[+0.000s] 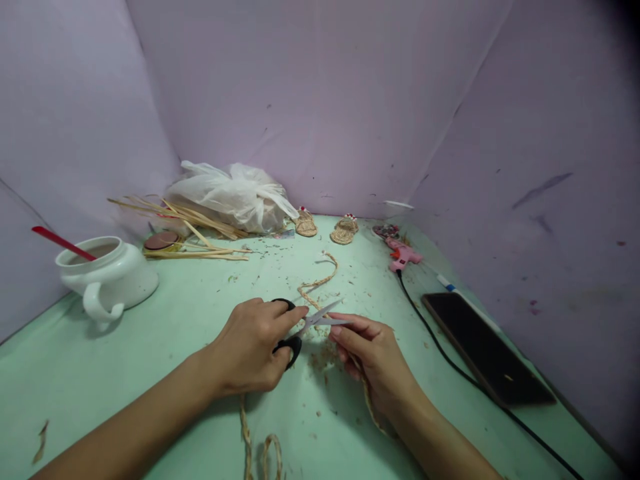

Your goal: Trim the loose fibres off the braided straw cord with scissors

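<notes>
Black-handled scissors are in my left hand, its fingers through the loops and the blades parted, pointing right. Between thumb and fingers, my right hand pinches a braided straw cord close to the blade tips. One stretch of the cord runs up and away in a zigzag on the table; another hangs below my right palm towards the wrist. More braided cord with a small loop lies at the near edge, partly hidden under my left hand. Straw crumbs are scattered below the blades.
A white pot with a red stick stands left. Dry straw strips, a round lidded jar and a white plastic bag sit behind. Two tiny woven sandals are at the back. Right: pink glue gun, its cable, dark phone.
</notes>
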Demonstrator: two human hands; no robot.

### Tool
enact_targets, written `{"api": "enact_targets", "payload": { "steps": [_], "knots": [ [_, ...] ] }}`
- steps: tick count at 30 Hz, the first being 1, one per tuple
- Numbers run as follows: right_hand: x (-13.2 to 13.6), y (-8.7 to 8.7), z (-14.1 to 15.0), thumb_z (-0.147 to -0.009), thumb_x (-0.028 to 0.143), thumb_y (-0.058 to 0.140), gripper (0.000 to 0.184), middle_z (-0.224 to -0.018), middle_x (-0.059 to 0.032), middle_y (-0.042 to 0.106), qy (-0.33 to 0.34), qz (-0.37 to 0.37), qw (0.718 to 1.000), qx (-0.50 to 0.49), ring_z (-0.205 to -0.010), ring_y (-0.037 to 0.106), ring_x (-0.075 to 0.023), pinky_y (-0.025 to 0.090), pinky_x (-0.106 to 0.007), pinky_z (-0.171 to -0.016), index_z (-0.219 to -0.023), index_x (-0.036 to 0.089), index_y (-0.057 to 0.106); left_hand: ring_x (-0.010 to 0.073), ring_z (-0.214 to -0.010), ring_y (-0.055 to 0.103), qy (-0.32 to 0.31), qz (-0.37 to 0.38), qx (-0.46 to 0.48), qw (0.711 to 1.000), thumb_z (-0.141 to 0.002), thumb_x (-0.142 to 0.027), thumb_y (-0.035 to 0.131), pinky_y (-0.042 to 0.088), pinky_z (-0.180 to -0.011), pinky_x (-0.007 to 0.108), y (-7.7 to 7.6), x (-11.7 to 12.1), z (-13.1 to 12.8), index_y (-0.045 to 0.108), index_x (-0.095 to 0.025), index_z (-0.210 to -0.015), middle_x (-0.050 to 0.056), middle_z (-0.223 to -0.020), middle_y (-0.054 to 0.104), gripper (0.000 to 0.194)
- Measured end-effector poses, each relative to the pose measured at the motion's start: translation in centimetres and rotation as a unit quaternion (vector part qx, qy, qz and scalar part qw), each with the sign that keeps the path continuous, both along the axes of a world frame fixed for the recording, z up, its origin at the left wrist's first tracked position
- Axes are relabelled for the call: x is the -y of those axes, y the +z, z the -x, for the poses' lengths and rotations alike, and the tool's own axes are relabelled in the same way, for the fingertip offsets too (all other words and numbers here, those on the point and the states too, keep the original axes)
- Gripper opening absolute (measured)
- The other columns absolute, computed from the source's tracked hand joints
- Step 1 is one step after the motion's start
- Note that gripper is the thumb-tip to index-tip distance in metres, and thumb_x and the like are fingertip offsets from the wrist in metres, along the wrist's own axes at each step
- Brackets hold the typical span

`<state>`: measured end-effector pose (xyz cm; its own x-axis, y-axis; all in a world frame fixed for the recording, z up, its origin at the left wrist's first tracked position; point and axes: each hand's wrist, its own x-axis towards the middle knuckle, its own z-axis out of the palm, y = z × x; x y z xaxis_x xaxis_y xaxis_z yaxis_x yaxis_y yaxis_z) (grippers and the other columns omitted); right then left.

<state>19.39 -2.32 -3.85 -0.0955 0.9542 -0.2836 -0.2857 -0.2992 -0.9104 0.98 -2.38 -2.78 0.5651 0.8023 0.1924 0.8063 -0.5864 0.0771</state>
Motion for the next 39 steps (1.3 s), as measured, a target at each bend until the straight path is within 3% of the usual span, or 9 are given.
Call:
{"api": "enact_targets", "payload": {
  "steps": [4,10,18,21,24,28,31,33,39],
  "knots": [
    [-0.3,-0.2,-0.2,-0.054,0.020,0.071,0.022,-0.044,0.0036,0.051,0.018,0.007,1.000,-0.018,-0.035,0.036,-0.0042,0.018,-0.014,-0.029,-0.075,0.013,0.069,0.0195,-0.067,0.054,-0.005,0.005,-0.001,1.000,-0.065,-0.018,0.045,0.040,-0.060,0.032,0.1,0.1,0.1,0.045,-0.020,-0.118,0.007,-0.087,0.061,0.053],
    [-0.3,-0.1,-0.4,-0.055,0.021,0.071,0.017,-0.041,0.0047,0.049,0.052,0.021,0.998,-0.034,-0.032,0.028,-0.0017,0.011,-0.014,-0.029,-0.070,0.013,0.067,0.0204,-0.070,0.058,-0.016,0.068,0.012,0.997,-0.064,-0.012,0.042,0.041,-0.061,0.030,0.3,0.1,0.1,0.044,-0.022,-0.117,0.004,-0.083,0.062,0.053],
    [-0.2,0.1,-0.5,-0.058,0.026,0.070,0.015,-0.038,0.0064,0.043,0.059,-0.001,0.998,-0.007,-0.031,0.025,-0.0009,0.012,-0.015,-0.029,-0.061,0.012,0.065,0.0172,-0.073,0.060,-0.013,0.150,0.119,0.981,-0.064,-0.006,0.042,0.042,-0.064,0.024,0.4,0.1,0.1,0.054,-0.027,-0.105,-0.001,-0.078,0.065,0.048],
    [-0.2,-0.1,-0.4,-0.058,0.025,0.071,0.017,-0.043,0.0051,0.048,0.037,-0.007,0.999,-0.004,-0.033,0.031,-0.0019,0.015,-0.014,-0.029,-0.068,0.012,0.066,0.0157,-0.071,0.059,0.011,0.182,0.194,0.964,-0.065,-0.007,0.043,0.042,-0.064,0.024,0.6,-0.3,0.3,0.058,-0.026,-0.099,-0.002,-0.078,0.066,0.042],
    [-0.3,-0.4,-0.3,-0.057,0.024,0.072,0.022,-0.050,0.0027,0.054,0.011,0.000,1.000,-0.008,-0.036,0.038,-0.0041,0.020,-0.014,-0.029,-0.075,0.013,0.066,0.0147,-0.068,0.059,0.084,0.201,0.341,0.915,-0.068,-0.014,0.048,0.043,-0.063,0.023,0.8,-0.8,0.3,0.058,-0.020,-0.096,0.001,-0.079,0.066,0.030],
    [-0.2,-0.6,-0.2,-0.057,0.024,0.072,0.019,-0.052,0.0021,0.055,0.022,-0.009,0.999,-0.022,-0.042,0.046,-0.0070,0.031,-0.016,-0.034,-0.071,0.013,0.065,0.0154,-0.063,0.059,0.171,0.270,0.515,0.795,-0.062,-0.024,0.063,0.045,-0.060,0.025,0.8,-1.1,0.0,0.053,-0.016,-0.093,0.002,-0.072,0.064,0.033],
    [0.2,-0.7,0.2,-0.056,0.025,0.073,0.019,-0.051,0.0011,0.057,0.083,-0.002,0.997,-0.002,-0.045,0.048,-0.0083,0.037,-0.019,-0.041,-0.069,0.013,0.065,0.0138,-0.058,0.058,0.178,0.306,0.597,0.720,-0.062,-0.028,0.066,0.044,-0.056,0.024,0.5,-1.1,-0.4,0.048,-0.017,-0.093,0.000,-0.068,0.062,0.038],
    [0.5,-0.8,0.6,-0.054,0.027,0.074,0.022,-0.051,0.0012,0.058,0.116,0.017,0.993,0.019,-0.045,0.048,-0.0090,0.040,-0.021,-0.044,-0.067,0.014,0.065,0.0118,-0.054,0.057,0.166,0.318,0.623,0.695,-0.060,-0.025,0.067,0.042,-0.054,0.023,0.4,-0.9,-0.7,0.048,-0.017,-0.092,-0.002,-0.064,0.060,0.038],
    [0.9,-1.1,1.1,-0.049,0.029,0.077,0.023,-0.050,0.0017,0.058,0.142,0.018,0.989,0.044,-0.044,0.046,-0.0075,0.036,-0.021,-0.046,-0.063,0.014,0.066,0.0099,-0.049,0.053,0.190,0.317,0.639,0.674,-0.053,-0.019,0.070,0.040,-0.049,0.021,0.5,-0.7,-1.7,0.049,-0.016,-0.088,-0.005,-0.054,0.055,0.041]
  ]
}}
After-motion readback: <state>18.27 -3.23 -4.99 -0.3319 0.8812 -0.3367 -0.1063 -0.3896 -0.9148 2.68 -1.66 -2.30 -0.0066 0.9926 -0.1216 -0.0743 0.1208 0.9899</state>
